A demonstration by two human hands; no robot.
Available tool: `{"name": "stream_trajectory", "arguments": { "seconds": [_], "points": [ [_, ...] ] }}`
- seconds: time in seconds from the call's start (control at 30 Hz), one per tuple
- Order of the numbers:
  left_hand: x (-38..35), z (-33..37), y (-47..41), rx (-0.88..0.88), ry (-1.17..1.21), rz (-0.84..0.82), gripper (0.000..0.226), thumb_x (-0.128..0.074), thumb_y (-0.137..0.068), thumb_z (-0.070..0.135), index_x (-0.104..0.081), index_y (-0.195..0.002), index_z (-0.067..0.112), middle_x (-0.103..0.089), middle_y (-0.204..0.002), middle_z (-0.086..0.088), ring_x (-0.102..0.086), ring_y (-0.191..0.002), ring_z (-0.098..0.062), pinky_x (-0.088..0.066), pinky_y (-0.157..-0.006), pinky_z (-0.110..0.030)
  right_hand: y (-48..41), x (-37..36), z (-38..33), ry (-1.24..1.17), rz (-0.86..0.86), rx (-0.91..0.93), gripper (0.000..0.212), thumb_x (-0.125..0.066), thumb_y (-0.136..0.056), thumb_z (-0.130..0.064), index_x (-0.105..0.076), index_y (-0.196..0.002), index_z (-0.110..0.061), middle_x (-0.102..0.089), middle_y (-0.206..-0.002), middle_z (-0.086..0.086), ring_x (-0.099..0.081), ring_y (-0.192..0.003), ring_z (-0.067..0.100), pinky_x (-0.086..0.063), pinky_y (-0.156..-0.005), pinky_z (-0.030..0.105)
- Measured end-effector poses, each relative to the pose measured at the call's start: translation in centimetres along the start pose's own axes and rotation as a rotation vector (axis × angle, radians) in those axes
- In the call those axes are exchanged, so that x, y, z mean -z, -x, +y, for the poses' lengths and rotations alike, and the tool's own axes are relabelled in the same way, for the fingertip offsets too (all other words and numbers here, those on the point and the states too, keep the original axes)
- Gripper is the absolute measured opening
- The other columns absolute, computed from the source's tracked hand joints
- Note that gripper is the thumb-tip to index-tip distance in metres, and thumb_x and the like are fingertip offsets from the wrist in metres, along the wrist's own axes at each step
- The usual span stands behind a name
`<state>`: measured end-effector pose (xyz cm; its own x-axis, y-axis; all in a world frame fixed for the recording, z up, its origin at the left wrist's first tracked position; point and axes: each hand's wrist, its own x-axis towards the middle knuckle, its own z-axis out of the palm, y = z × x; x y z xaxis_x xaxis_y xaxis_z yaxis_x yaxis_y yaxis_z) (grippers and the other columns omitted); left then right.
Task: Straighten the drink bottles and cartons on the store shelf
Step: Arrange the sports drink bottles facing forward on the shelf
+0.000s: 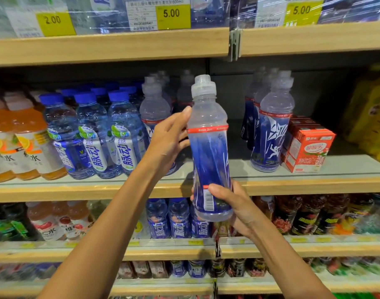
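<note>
A tall clear sports-drink bottle (pixel 208 152) with a blue label, a red band and a wide grey cap is held upright in front of the middle shelf (pixel 314 184). My right hand (pixel 234 203) grips its base, thumb beside the barcode. My left hand (pixel 169 139) touches its upper left side at the red band, fingers curled behind. Matching bottles stand on the shelf to the left (pixel 154 117) and to the right (pixel 273 124). Between them is a gap on the shelf behind the held bottle.
Blue-capped water bottles (pixel 94 134) and orange drinks (pixel 22 145) fill the shelf's left. Red cartons (pixel 307 147) stand at the right, yellow packs (pixel 370 117) beyond. Price tags (pixel 172 16) hang on the upper shelf. Lower shelves hold more bottles (pixel 178 219).
</note>
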<state>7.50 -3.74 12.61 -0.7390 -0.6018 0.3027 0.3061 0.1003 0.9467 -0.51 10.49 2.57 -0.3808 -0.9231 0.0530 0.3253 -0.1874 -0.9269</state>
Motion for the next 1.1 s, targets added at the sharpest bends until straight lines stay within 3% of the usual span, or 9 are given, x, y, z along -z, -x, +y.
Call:
{"name": "stream_trajectory", "arguments": {
  "seconds": [0.07, 0.13, 0.23, 0.33, 0.53, 0.63, 0.8, 0.9, 1.1],
  "points": [
    [-0.5, 0.1, 0.5, -0.089, -0.093, 0.110, 0.030, -0.048, -0.098, 0.033, -0.064, -0.108, 0.009, -0.070, -0.103, -0.006, -0.068, -0.091, -0.012, -0.053, -0.072, -0.021, 0.4, -0.3, -0.4, 0.144, 0.098, 0.117, 0.063, -0.085, -0.060, -0.032, -0.059, -0.114, -0.012, -0.072, -0.102, 0.009, -0.069, -0.091, 0.023, -0.056, -0.078, 0.035],
    [-1.5, -0.1, 1.0, -0.128, -0.150, 0.133, 0.034, -0.047, -0.099, 0.036, -0.064, -0.109, 0.008, -0.071, -0.104, -0.006, -0.068, -0.092, -0.010, -0.054, -0.074, -0.020, 0.7, -0.8, -0.7, 0.240, 0.170, 0.205, 0.053, -0.085, -0.065, -0.035, -0.062, -0.109, -0.017, -0.074, -0.098, 0.000, -0.070, -0.090, 0.017, -0.057, -0.071, 0.027],
    [-3.6, -0.2, 1.8, -0.134, -0.148, 0.135, 0.041, -0.059, -0.085, 0.048, -0.057, -0.115, 0.019, -0.066, -0.112, -0.003, -0.066, -0.099, -0.011, -0.053, -0.082, -0.024, 0.9, -1.7, -0.3, 0.358, 0.271, 0.338, 0.056, -0.075, -0.063, -0.043, -0.059, -0.111, -0.020, -0.073, -0.097, -0.009, -0.069, -0.088, 0.008, -0.053, -0.068, 0.016],
    [-4.9, -0.3, 1.9, -0.140, -0.090, 0.257, 0.043, -0.074, -0.073, 0.046, -0.049, -0.106, 0.034, -0.063, -0.110, 0.004, -0.065, -0.095, -0.005, -0.052, -0.074, -0.014, 1.0, -2.5, 0.5, 0.422, 0.335, 0.425, 0.059, -0.072, -0.069, -0.043, -0.053, -0.120, -0.021, -0.069, -0.105, -0.009, -0.067, -0.094, 0.003, -0.051, -0.074, 0.014],
    [-5.1, -0.3, 1.4, -0.177, 0.011, 0.397, 0.037, -0.081, -0.074, 0.023, -0.060, -0.104, 0.020, -0.069, -0.099, -0.001, -0.068, -0.090, -0.014, -0.052, -0.070, -0.017, 1.6, -2.8, 1.6, 0.542, 0.338, 0.448, 0.051, -0.066, -0.080, -0.052, -0.047, -0.124, -0.036, -0.062, -0.116, -0.016, -0.060, -0.105, -0.002, -0.049, -0.080, 0.012],
    [-4.1, 0.0, 1.3, -0.110, 0.128, 0.265, 0.039, -0.081, -0.064, 0.025, -0.065, -0.098, 0.014, -0.070, -0.093, -0.009, -0.067, -0.084, -0.024, -0.055, -0.073, -0.031, 1.6, -1.5, 0.3, 0.295, 0.182, 0.373, 0.040, -0.066, -0.079, -0.049, -0.055, -0.114, -0.033, -0.068, -0.111, -0.013, -0.065, -0.103, 0.005, -0.051, -0.077, 0.015],
    [-2.4, 0.0, 0.8, 0.088, 0.430, -0.255, 0.046, -0.080, -0.053, 0.042, -0.076, -0.088, 0.013, -0.071, -0.085, -0.005, -0.067, -0.072, -0.017, -0.054, -0.067, -0.026, 1.0, 0.3, -1.1, -0.095, -0.195, -0.066, 0.077, -0.076, -0.063, -0.064, -0.064, -0.120, -0.014, -0.064, -0.122, 0.015, -0.061, -0.114, 0.028, -0.051, -0.095, 0.042],
    [-2.4, -0.6, 0.4, 0.117, 0.579, -0.406, 0.059, -0.086, -0.051, 0.044, -0.072, -0.098, 0.010, -0.070, -0.094, -0.006, -0.068, -0.075, -0.018, -0.056, -0.070, -0.027, 0.4, 0.0, -0.6, -0.146, -0.381, -0.138, 0.094, -0.083, -0.061, -0.052, -0.046, -0.134, -0.005, -0.062, -0.118, 0.022, -0.060, -0.108, 0.036, -0.044, -0.101, 0.050],
    [-1.8, -1.9, 0.2, 0.135, 0.488, -0.356, 0.086, -0.087, -0.046, 0.052, -0.057, -0.113, 0.009, -0.071, -0.106, -0.009, -0.069, -0.090, -0.020, -0.056, -0.081, -0.031, 0.2, -0.3, -0.1, 0.069, -0.239, -0.046, 0.070, -0.087, -0.057, -0.034, -0.057, -0.116, -0.011, -0.070, -0.101, 0.015, -0.068, -0.092, 0.031, -0.055, -0.086, 0.043]
  ]
}}
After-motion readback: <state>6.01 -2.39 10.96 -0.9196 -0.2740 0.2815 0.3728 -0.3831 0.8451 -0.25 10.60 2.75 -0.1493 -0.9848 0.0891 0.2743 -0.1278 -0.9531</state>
